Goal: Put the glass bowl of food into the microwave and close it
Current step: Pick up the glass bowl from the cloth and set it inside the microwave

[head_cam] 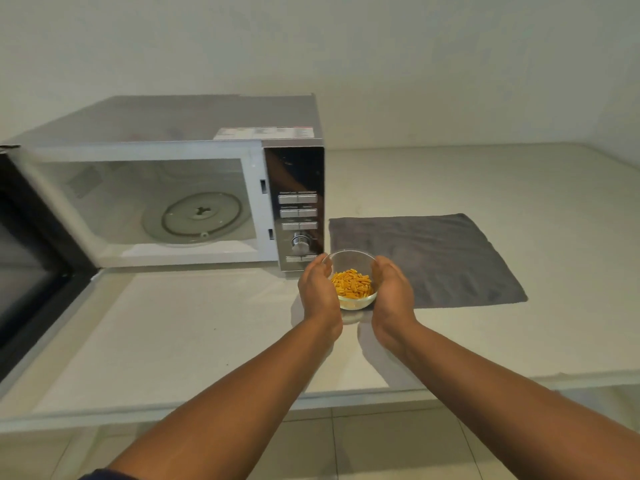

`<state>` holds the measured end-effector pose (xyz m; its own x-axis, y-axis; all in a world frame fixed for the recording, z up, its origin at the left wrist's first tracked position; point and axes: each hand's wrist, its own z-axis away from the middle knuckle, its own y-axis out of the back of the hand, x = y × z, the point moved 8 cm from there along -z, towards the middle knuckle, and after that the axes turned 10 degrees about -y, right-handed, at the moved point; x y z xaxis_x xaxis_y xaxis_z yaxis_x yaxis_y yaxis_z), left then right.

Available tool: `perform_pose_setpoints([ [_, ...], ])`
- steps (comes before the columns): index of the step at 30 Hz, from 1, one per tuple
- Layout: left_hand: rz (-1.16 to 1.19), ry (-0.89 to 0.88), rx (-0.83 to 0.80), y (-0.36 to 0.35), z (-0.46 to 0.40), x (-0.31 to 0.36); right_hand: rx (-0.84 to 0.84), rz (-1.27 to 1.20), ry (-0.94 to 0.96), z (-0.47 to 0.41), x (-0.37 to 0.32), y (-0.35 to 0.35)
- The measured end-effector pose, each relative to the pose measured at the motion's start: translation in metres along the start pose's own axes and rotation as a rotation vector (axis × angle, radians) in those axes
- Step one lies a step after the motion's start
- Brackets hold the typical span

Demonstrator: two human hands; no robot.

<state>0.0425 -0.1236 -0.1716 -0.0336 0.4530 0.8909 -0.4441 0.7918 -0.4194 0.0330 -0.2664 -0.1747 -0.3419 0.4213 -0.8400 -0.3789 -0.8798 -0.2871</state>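
Both arms reach out over the pale bench point(180, 341), and the two hands cup a small glass bowl point(353, 271) between them. The left hand point(318, 292) presses its palm and curled fingers against the bowl's left wall; the right hand point(393, 292) does the same on the right wall, so each grip is clamped on the glass from its own side. Inside the bowl lies a heap of short orange food sticks point(352, 287).

The bowl sits in front of the microwave's point(173, 133) control panel point(298, 209), just beside the near left corner of a grey cloth point(433, 258) spread flat on the bench. Whether the bowl's base rests on the bench or is lifted just clear of it I cannot tell, though a faint shadow shows beneath it.

The microwave stands to the left, its door point(31, 258) swung wide open towards the left. The cavity is lit and plain to see, with the round glass turntable point(196, 218) lying on its floor.
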Motion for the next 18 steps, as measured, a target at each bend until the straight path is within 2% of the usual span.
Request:
perform_pose_setpoints([
  [9, 0.007, -0.044, 0.128, 0.082, -0.007, 0.030, -0.084, 0.013, -0.052, 0.023, 0.047, -0.068],
  [18, -0.037, -0.146, 0.243, 0.154, -0.040, 0.086, -0.264, 0.096, -0.067, 0.039, 0.076, -0.157],
])
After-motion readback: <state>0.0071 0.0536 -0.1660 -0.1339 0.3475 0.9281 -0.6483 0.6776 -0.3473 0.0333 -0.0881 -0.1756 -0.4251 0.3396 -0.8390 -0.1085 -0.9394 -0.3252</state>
